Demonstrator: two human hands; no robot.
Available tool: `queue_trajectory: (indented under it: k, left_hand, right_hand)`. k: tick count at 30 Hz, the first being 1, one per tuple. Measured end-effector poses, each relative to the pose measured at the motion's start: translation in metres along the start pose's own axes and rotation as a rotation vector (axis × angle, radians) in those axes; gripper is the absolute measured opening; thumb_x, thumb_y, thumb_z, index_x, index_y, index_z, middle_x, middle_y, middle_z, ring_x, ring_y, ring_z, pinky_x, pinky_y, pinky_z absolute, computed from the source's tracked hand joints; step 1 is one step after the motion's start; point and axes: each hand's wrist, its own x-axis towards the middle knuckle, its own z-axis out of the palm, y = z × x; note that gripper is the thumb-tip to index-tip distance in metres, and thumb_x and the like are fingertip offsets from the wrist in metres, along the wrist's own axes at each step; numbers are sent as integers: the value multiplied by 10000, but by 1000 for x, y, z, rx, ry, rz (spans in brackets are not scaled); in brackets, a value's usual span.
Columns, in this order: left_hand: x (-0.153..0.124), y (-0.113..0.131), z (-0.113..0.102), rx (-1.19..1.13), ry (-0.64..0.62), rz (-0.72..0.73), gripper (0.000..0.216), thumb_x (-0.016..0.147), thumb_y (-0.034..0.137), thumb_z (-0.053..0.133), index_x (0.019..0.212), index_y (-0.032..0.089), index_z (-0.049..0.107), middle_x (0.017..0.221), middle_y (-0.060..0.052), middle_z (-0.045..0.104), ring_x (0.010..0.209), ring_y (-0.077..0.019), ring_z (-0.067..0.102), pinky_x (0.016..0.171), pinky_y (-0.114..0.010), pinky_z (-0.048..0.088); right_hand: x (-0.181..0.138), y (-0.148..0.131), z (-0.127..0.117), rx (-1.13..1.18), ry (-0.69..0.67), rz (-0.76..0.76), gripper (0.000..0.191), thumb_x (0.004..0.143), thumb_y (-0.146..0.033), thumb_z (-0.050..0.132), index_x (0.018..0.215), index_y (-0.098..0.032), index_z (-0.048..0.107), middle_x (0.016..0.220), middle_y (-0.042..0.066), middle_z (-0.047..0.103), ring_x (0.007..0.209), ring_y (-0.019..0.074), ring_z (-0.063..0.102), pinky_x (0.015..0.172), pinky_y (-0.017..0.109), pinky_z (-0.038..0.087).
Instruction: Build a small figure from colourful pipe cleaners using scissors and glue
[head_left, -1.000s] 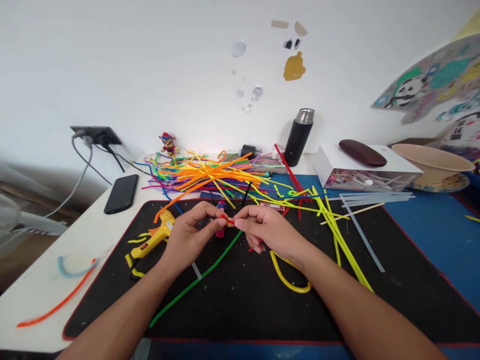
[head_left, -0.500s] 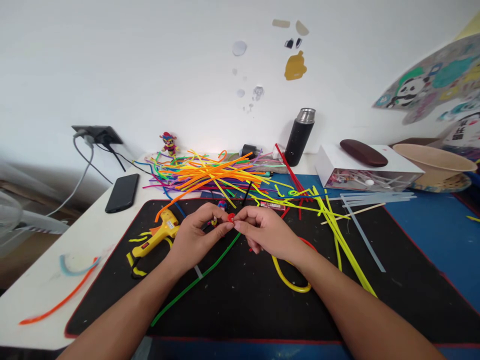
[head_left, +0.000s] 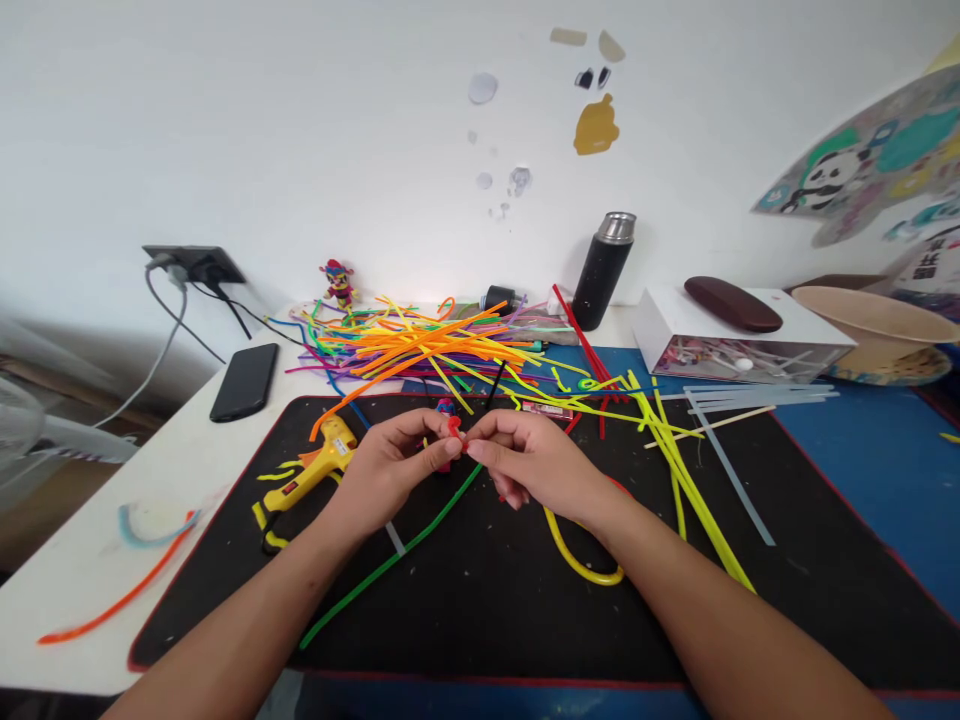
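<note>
A small curled red pipe cleaner [head_left: 454, 427] is pinched between the fingertips of both hands above the black mat. My left hand [head_left: 397, 455] grips it with thumb and forefinger from the left. From the right, my right hand [head_left: 529, 455] pinches its other side. Just behind the fingers sits a small colourful figure [head_left: 445, 408], partly hidden by my left hand. A green pipe cleaner [head_left: 375, 582] runs along the mat below the hands. By my right wrist lies a bent yellow pipe cleaner [head_left: 574, 562].
A yellow glue gun [head_left: 315, 478] lies left on the black mat [head_left: 510, 630]. Behind it spreads a heap of coloured pipe cleaners [head_left: 420, 345]. A phone [head_left: 244, 382], a black thermos [head_left: 602, 270] and a white box [head_left: 660, 335] stand around. Pale glue sticks [head_left: 731, 485] lie at right.
My left fingers have shifted slightly left, and more of the red curl shows above them. More of the small figure behind is visible. The view has tilted slightly.
</note>
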Motion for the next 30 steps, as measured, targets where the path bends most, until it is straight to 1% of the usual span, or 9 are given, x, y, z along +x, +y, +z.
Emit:
queue_trajectory:
  k: [4, 7, 11, 16, 25, 30]
  left_hand:
    - [-1, 1, 2, -41, -50, -8, 273, 838, 408, 869, 834, 167, 742, 806, -12, 679, 753, -129, 569, 727, -247, 466]
    - [0, -2, 0, -92, -70, -45, 262, 851, 394, 860, 854, 163, 737, 808, -16, 677, 758, -133, 575, 725, -250, 461]
    - [1, -7, -2, -134, -74, -65, 267, 862, 399, 851, 869, 163, 728, 797, -15, 671, 748, -132, 564, 721, -249, 452]
    - [1, -9, -2, -139, -81, -65, 262, 868, 394, 847, 862, 162, 726, 798, -15, 662, 751, -129, 549, 721, -247, 443]
    - [0, -8, 2, -143, -80, -65, 288, 861, 414, 852, 855, 162, 713, 794, -8, 644, 750, -128, 546, 721, -246, 447]
    - [-1, -6, 5, -134, -75, -39, 273, 875, 401, 840, 853, 162, 710, 787, -5, 646, 744, -127, 556, 718, -246, 450]
  right_hand:
    - [0, -1, 0, 37, 0, -2, 278, 922, -449, 723, 935, -181, 651, 488, -94, 543, 364, 72, 444, 383, 183, 353]
    - [-1, -1, -1, 39, -11, 2, 289, 921, -459, 733, 931, -182, 650, 490, -89, 556, 365, 72, 450, 380, 181, 353]
    - [-1, 1, -1, 31, -28, 0, 269, 938, -443, 726, 931, -184, 656, 491, -85, 563, 373, 70, 456, 389, 177, 357]
    - [-1, 2, -1, 69, -41, 8, 271, 927, -443, 740, 920, -186, 654, 483, -94, 546, 369, 69, 446, 385, 178, 353]
    - [0, 2, 0, 141, -51, 35, 384, 871, -534, 804, 911, -185, 648, 492, -95, 546, 377, 71, 460, 384, 176, 360]
    - [0, 2, 0, 176, -55, 36, 403, 854, -541, 821, 895, -185, 637, 496, -96, 546, 376, 70, 462, 386, 177, 356]
